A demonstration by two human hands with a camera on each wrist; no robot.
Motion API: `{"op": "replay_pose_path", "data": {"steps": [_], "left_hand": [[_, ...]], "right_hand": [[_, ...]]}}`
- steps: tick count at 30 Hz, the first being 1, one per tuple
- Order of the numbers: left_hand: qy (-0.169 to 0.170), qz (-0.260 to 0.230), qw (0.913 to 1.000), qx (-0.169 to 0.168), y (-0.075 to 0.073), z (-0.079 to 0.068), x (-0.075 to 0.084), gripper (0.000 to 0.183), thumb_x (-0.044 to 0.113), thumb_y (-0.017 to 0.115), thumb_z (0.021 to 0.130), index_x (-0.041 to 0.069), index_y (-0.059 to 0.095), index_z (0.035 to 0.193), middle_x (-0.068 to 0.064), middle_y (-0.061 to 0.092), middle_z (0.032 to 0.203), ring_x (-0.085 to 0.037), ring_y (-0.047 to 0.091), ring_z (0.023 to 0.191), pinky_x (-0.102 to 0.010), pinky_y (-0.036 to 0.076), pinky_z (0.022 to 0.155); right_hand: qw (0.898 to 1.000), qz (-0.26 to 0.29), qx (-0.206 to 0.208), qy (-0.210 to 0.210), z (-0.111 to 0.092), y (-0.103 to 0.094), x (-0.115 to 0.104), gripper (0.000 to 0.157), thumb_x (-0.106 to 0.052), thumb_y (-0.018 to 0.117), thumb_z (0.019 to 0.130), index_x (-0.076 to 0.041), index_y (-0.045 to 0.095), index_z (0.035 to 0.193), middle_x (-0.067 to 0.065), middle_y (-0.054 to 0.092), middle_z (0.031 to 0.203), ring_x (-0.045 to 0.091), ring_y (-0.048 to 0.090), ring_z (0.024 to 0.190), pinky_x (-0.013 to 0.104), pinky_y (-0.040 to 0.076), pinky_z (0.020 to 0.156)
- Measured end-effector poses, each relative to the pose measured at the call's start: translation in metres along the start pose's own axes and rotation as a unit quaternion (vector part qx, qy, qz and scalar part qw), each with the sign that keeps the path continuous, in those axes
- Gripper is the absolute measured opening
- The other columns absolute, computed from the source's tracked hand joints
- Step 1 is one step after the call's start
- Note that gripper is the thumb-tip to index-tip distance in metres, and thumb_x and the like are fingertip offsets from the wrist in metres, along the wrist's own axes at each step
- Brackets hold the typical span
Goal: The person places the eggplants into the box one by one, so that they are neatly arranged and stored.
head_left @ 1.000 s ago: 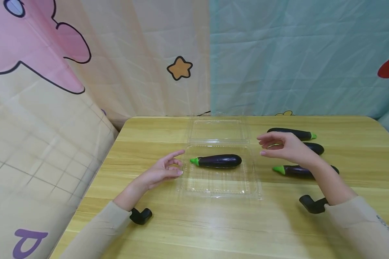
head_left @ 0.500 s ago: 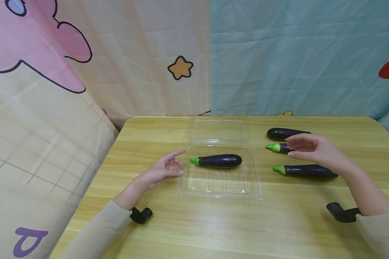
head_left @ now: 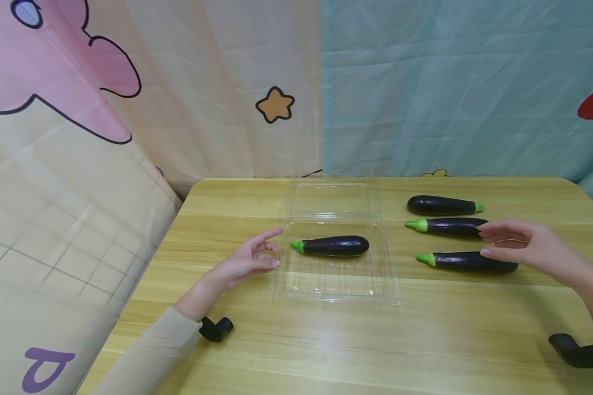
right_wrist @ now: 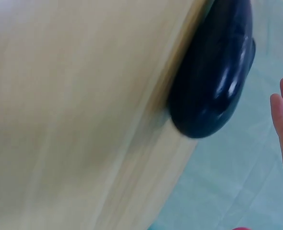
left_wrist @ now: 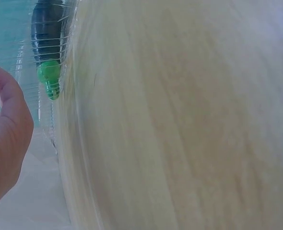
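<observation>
A clear plastic clamshell box [head_left: 336,282] lies with its lid [head_left: 332,197] folded back on the table. In its base rests one dark purple eggplant [head_left: 335,246], green stem to the left. My left hand [head_left: 244,260] is at the box's left edge, fingers relaxed and holding nothing; the left wrist view shows the eggplant's stem [left_wrist: 49,74] through the clear wall. Over at the right, my right hand [head_left: 524,244] hovers by the blunt ends of the front eggplant [head_left: 474,262] and the middle eggplant [head_left: 457,226], loosely bent and holding nothing. Behind them lies a third eggplant [head_left: 440,205], stem to the right.
The wooden table [head_left: 326,351] reaches back to a printed curtain [head_left: 400,99]. A black wrist mount [head_left: 216,329] sits under the left forearm, another black mount [head_left: 575,351] under the right. Tile-patterned cloth [head_left: 54,241] hangs along the left side.
My right hand has moved rightward from beside the box, across the loose eggplants to their right ends, uncovering them. The left hand and the boxed eggplant have stayed put.
</observation>
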State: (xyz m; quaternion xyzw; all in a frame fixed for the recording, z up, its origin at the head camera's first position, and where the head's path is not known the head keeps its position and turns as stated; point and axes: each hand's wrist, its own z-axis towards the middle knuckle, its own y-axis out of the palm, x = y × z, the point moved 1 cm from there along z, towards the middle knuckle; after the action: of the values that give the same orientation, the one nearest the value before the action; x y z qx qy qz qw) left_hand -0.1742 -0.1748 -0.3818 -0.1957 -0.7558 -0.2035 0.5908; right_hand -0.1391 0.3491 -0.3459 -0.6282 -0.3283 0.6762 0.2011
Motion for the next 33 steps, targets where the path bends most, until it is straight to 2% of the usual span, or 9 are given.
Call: {"op": "replay_pose_path", "data": {"steps": [3,9,16,26,33], "left_hand": [[-0.001,-0.001,1.0000,0.000,0.000,0.000,0.000,0.077,-0.007,0.059,0.084,0.011,0.022,0.148,-0.007,0.042,0.108,-0.009,0.054,0.081,-0.020,0.050,0.075],[-0.001,-0.002,1.0000,0.000,0.000,-0.001,0.000,0.076,-0.007,0.059,0.084,0.011,0.021,0.148,-0.006,0.043,0.107,-0.009,0.054,0.081,-0.020,0.050,0.075],[-0.001,0.000,1.0000,0.000,0.001,-0.001,0.000,0.077,-0.006,0.059,0.084,0.011,0.021,0.149,-0.006,0.043,0.107,-0.009,0.054,0.082,-0.020,0.050,0.075],[0.005,0.000,1.0000,-0.007,0.000,-0.001,0.000,0.077,-0.005,0.059,0.085,0.011,0.020,0.149,-0.006,0.042,0.107,-0.009,0.053,0.080,-0.020,0.049,0.074],[0.004,-0.003,1.0000,-0.005,0.000,-0.001,0.000,0.076,-0.005,0.059,0.085,0.012,0.022,0.149,-0.006,0.043,0.107,-0.009,0.053,0.080,-0.020,0.049,0.074]], "right_hand": [[1.000,-0.001,0.000,0.008,-0.005,-0.002,0.008,0.047,-0.018,0.069,0.085,-0.001,0.051,0.125,-0.022,0.054,0.103,-0.015,0.050,0.090,0.018,0.052,0.064],[1.000,-0.009,0.005,0.021,-0.011,-0.002,0.026,0.050,-0.021,0.069,0.085,-0.001,0.050,0.126,-0.030,0.050,0.102,-0.021,0.045,0.089,0.016,0.050,0.064],[0.999,-0.009,0.015,0.036,-0.014,-0.002,0.040,0.054,-0.021,0.071,0.083,0.003,0.049,0.127,-0.034,0.048,0.099,-0.019,0.048,0.086,0.017,0.050,0.062],[0.999,-0.021,0.009,0.049,-0.015,-0.002,0.053,0.057,-0.025,0.071,0.083,0.000,0.050,0.129,-0.039,0.041,0.101,-0.020,0.045,0.084,0.017,0.049,0.061],[0.998,-0.032,0.002,0.052,-0.014,-0.001,0.060,0.059,-0.026,0.072,0.081,0.003,0.050,0.128,-0.038,0.038,0.101,-0.020,0.045,0.084,0.018,0.050,0.061]]}}
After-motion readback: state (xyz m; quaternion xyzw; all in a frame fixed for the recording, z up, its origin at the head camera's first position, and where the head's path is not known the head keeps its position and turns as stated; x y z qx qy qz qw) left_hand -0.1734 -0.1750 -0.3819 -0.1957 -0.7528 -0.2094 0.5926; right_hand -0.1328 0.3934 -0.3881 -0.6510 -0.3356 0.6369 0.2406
